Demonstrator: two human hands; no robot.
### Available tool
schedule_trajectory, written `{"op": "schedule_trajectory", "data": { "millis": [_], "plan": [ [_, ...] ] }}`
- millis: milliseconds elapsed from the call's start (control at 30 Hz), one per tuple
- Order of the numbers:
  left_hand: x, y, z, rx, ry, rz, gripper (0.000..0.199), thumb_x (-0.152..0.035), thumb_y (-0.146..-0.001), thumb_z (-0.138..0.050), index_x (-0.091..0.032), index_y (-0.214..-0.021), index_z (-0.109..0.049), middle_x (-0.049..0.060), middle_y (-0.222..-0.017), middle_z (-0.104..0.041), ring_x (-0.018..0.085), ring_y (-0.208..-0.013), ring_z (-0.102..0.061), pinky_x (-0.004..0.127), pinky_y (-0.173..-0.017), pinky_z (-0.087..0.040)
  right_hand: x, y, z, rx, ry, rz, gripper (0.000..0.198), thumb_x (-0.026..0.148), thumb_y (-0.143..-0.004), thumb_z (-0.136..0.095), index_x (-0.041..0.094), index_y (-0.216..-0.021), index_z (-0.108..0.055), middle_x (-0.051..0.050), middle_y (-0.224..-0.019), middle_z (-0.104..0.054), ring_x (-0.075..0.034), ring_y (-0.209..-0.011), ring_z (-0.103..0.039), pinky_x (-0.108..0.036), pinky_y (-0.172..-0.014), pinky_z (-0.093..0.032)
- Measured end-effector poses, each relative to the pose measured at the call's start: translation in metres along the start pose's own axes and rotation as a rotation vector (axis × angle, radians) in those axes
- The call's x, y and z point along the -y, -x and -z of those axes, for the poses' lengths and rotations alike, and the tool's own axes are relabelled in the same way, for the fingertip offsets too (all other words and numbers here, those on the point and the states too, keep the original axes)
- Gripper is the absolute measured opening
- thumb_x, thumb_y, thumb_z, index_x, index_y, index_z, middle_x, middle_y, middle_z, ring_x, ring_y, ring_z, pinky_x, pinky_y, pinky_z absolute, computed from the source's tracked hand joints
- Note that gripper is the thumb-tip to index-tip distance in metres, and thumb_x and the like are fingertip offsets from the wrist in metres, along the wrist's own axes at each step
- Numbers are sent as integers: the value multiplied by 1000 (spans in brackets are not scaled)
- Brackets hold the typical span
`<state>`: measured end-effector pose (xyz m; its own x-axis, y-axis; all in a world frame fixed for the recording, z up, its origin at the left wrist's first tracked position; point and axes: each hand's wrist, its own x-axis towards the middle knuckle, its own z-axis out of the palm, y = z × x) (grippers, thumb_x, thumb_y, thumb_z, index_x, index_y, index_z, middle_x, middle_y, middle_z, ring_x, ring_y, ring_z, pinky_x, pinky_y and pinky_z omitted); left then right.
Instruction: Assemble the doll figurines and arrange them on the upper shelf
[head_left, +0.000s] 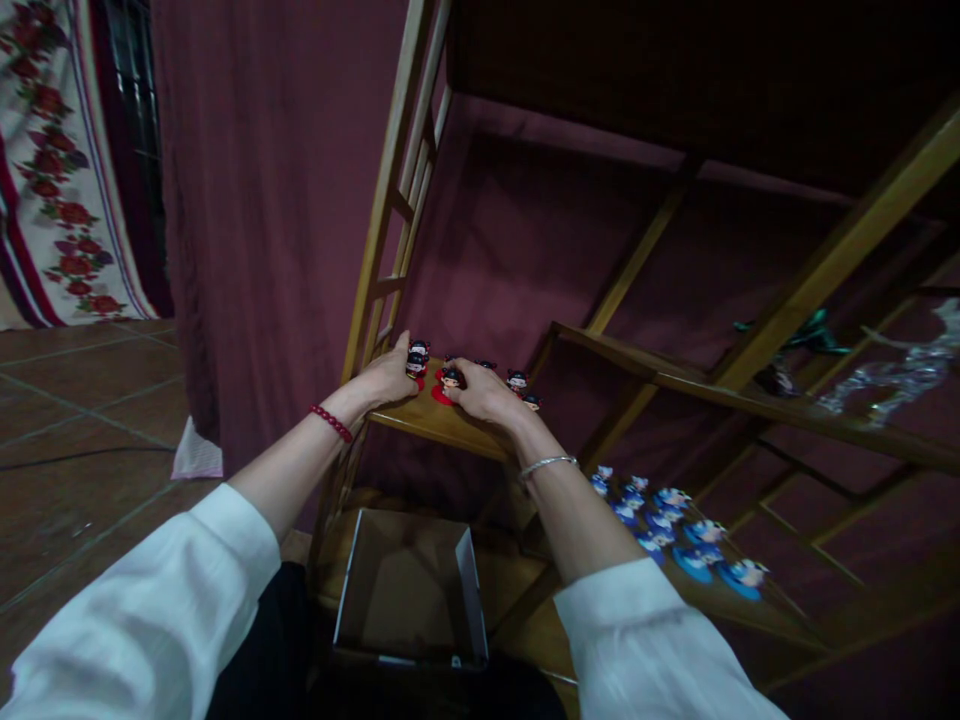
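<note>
My left hand (388,378) is at the left end of a small wooden shelf (442,424), its thumb and fingers closed around the side of dark-haired figurines (417,362) with red bases. Beside it, my right hand (484,393) grips another figurine (451,382), black-haired on a round red base, between thumb and fingers. More figurines of the same kind (517,380) stand just behind and to the right of my right hand, which partly hides them.
Below the shelf stands an open cardboard box (409,590). On a lower shelf to the right are several blue-and-white figurines (667,520). Clear glass-like ornaments (900,375) sit farther right. A slatted wooden side frame (375,240) rises at the left, near a maroon curtain (262,200).
</note>
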<state>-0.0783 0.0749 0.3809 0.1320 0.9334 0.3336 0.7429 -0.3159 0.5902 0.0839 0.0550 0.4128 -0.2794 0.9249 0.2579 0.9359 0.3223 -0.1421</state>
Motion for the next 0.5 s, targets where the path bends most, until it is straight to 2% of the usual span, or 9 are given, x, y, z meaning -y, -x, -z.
{"op": "schedule_trajectory", "data": {
  "millis": [200,267,400,500],
  "plan": [
    [-5,11,5,-9,1,-1,97,-27,-66,-64,-10,-143,-7,17,-130,-50,25,-116,-50,29,-90,-40,-8,2,-4,-59,-63,23,50,24,-78,-57,17,-126,-46,-10,-117,-62,-21,-105,-58,-31,-89,-43],
    [-7,19,5,-47,-39,-31,95,-28,-69,-62,-9,-143,-5,18,-128,-51,27,-116,-50,31,-91,-40,-9,5,-5,-102,-94,36,50,22,-79,-55,16,-127,-44,-9,-118,-62,-20,-104,-59,-31,-90,-44],
    [-6,35,-3,-223,-105,-234,81,-24,-76,-54,-7,-142,-10,19,-127,-50,27,-120,-46,36,-97,-37,-6,15,-1,-225,-105,58,50,12,-79,-48,16,-129,-43,-10,-115,-63,-18,-99,-61,-30,-91,-45],
    [-5,41,-11,-303,-131,-354,73,-21,-77,-51,-7,-140,-17,20,-134,-43,27,-127,-37,40,-103,-32,-1,20,3,-301,-139,106,49,9,-79,-46,15,-127,-45,-10,-113,-63,-18,-101,-61,-31,-93,-45]
  ]
}}
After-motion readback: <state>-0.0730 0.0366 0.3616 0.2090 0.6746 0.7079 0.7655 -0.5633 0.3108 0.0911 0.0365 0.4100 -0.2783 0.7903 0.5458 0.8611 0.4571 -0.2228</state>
